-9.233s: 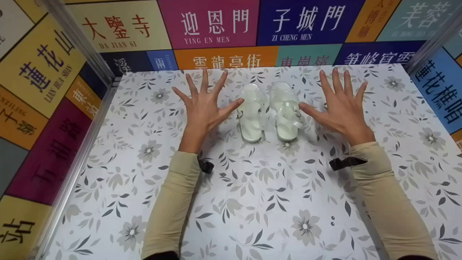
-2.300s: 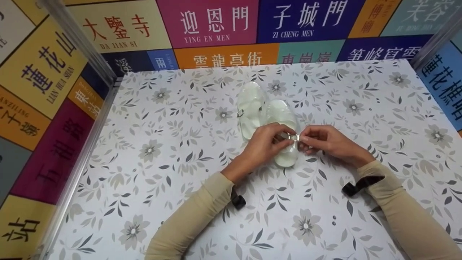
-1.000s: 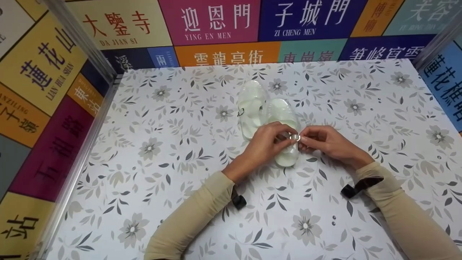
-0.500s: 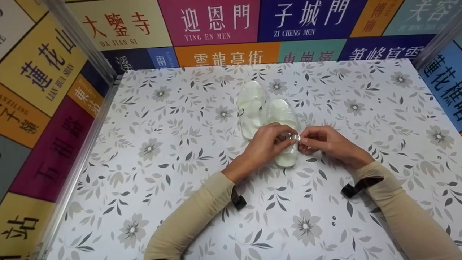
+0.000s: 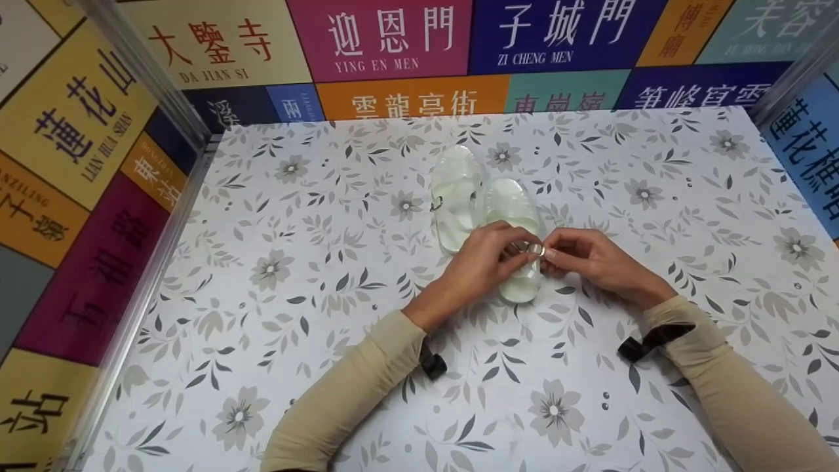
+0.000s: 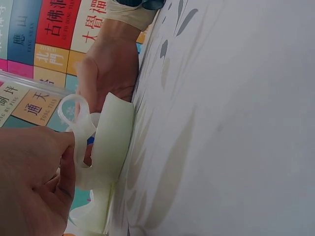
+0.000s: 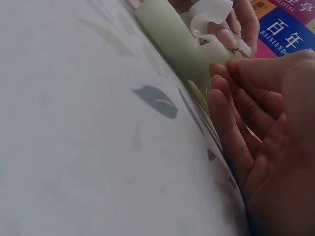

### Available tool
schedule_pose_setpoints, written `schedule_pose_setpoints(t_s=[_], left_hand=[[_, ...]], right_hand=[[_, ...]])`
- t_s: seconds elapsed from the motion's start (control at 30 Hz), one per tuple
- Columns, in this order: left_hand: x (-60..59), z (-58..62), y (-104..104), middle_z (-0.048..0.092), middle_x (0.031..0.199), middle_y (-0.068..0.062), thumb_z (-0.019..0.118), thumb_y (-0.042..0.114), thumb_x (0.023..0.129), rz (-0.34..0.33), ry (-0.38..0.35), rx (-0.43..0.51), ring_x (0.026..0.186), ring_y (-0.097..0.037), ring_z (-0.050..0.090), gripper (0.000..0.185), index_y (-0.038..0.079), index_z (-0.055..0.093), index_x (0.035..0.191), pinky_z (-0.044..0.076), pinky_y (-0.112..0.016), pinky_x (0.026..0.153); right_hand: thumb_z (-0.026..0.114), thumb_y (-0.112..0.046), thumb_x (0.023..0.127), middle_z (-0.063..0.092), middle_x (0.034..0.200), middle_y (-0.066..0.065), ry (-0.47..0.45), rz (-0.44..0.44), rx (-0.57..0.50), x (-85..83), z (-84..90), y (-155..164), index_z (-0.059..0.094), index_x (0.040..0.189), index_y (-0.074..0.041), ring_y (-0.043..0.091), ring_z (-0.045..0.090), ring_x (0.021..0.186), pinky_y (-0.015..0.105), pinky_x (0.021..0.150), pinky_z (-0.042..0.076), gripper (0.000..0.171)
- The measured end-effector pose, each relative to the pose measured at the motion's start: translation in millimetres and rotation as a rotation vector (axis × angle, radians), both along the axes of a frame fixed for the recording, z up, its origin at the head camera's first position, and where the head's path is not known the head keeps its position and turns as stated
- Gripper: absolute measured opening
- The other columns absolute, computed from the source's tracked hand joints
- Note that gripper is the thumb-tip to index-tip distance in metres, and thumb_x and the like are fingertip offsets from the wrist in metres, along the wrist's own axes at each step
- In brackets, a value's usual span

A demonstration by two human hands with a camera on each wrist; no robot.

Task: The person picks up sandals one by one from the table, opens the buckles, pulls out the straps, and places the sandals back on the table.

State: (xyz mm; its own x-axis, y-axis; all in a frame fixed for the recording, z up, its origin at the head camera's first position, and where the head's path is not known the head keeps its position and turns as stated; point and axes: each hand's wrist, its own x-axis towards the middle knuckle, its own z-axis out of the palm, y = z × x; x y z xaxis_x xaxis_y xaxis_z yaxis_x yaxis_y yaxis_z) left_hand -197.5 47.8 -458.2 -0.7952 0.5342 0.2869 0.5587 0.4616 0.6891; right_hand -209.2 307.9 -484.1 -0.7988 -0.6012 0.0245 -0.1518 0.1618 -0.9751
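Two pale, translucent sandals lie on the table. The nearer sandal [image 5: 513, 200] sits right of the other sandal [image 5: 457, 174] and closer to me. My left hand [image 5: 486, 261] reaches over the nearer sandal and pinches its ankle strap [image 6: 81, 147], which curls into a loop past the fingers in the left wrist view. From the right, my right hand [image 5: 586, 257] pinches at the small metal buckle [image 5: 536, 250] with thumb and forefinger, its other fingers curled under. In the right wrist view, fingertips of both hands meet around the buckle [image 7: 240, 51]. Part of the strap is hidden behind fingers.
The table [image 5: 367, 380] has a white cloth with grey flowers and leaves. Panels with coloured sign lettering [image 5: 393, 39] stand along its back and sides. Black bands [image 5: 655, 337] circle both sleeves.
At first both hands were spread beside the paired sandals. Since then the right sandal has come nearer to me, and both hands have taken hold at its strap and buckle. Lately they barely shift.
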Motion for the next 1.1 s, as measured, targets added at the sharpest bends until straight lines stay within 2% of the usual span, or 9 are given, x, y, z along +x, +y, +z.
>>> schedule_pose_setpoints(t_s=[0.17, 0.33, 0.47, 0.57, 0.77, 0.93, 1.1], left_hand=[[0.8, 0.0, 0.7, 0.076, 0.113, -0.005, 0.076, 0.019, 0.104, -0.004, -0.011, -0.008, 0.097, -0.01, 0.071, 0.022, 0.014, 0.079, 0.125, 0.054, -0.009, 0.083], [0.9, -2.0, 1.0, 0.075, 0.109, -0.004, 0.074, 0.022, 0.105, -0.015, 0.024, 0.005, 0.094, -0.009, 0.071, 0.02, 0.017, 0.077, 0.124, 0.054, -0.009, 0.081], [0.5, -4.4, 1.0, 0.074, 0.109, -0.004, 0.073, 0.024, 0.106, -0.021, 0.029, 0.02, 0.094, -0.009, 0.071, 0.019, 0.018, 0.076, 0.124, 0.054, -0.009, 0.082], [-0.1, -5.6, 1.0, 0.074, 0.109, -0.004, 0.074, 0.024, 0.105, -0.023, 0.021, 0.029, 0.095, -0.008, 0.072, 0.019, 0.017, 0.075, 0.123, 0.055, -0.009, 0.082], [-1.4, -7.2, 1.4, 0.072, 0.108, -0.004, 0.076, 0.025, 0.103, -0.011, -0.009, 0.058, 0.093, -0.007, 0.07, 0.023, 0.015, 0.07, 0.123, 0.055, -0.009, 0.08], [-0.8, -9.8, 0.6, 0.067, 0.118, -0.001, 0.078, 0.028, 0.103, 0.018, -0.03, 0.047, 0.094, -0.005, 0.068, 0.029, 0.015, 0.068, 0.128, 0.054, -0.008, 0.081], [0.0, -10.3, -1.1, 0.069, 0.117, -0.001, 0.078, 0.026, 0.102, -0.004, -0.038, 0.041, 0.097, -0.006, 0.068, 0.027, 0.014, 0.07, 0.125, 0.053, -0.008, 0.084]], right_hand=[[0.061, -0.008, 0.11, 0.072, 0.097, 0.01, -0.022, -0.011, -0.002, 0.1, 0.3, -0.3, 0.068, 0.114, 0.008, 0.014, 0.069, 0.084, 0.025, 0.076, 0.061, 0.018], [0.061, -0.009, 0.109, 0.074, 0.096, 0.011, -0.044, -0.018, 0.001, -0.7, 2.1, 0.4, 0.068, 0.114, 0.01, 0.015, 0.071, 0.082, 0.028, 0.072, 0.064, 0.021], [0.062, -0.014, 0.11, 0.075, 0.096, 0.011, -0.066, -0.049, 0.017, -0.6, 3.5, 0.8, 0.067, 0.116, 0.007, 0.015, 0.073, 0.082, 0.031, 0.067, 0.066, 0.023], [0.064, -0.014, 0.109, 0.075, 0.098, 0.011, -0.078, -0.071, -0.015, 0.0, 3.1, 0.4, 0.063, 0.119, 0.004, 0.016, 0.073, 0.081, 0.03, 0.064, 0.065, 0.021], [0.071, -0.003, 0.104, 0.075, 0.101, 0.013, -0.048, -0.076, -0.088, 0.9, -0.5, 0.5, 0.061, 0.124, 0.006, 0.018, 0.073, 0.083, 0.029, 0.063, 0.062, 0.024], [0.073, -0.003, 0.102, 0.074, 0.096, 0.015, -0.03, -0.096, -0.075, 1.5, -0.5, 0.0, 0.062, 0.119, 0.005, 0.02, 0.072, 0.081, 0.029, 0.064, 0.061, 0.022], [0.073, -0.003, 0.102, 0.074, 0.099, 0.013, -0.013, -0.082, -0.049, 1.9, -0.3, 0.1, 0.063, 0.122, 0.005, 0.022, 0.072, 0.081, 0.032, 0.064, 0.062, 0.024]])
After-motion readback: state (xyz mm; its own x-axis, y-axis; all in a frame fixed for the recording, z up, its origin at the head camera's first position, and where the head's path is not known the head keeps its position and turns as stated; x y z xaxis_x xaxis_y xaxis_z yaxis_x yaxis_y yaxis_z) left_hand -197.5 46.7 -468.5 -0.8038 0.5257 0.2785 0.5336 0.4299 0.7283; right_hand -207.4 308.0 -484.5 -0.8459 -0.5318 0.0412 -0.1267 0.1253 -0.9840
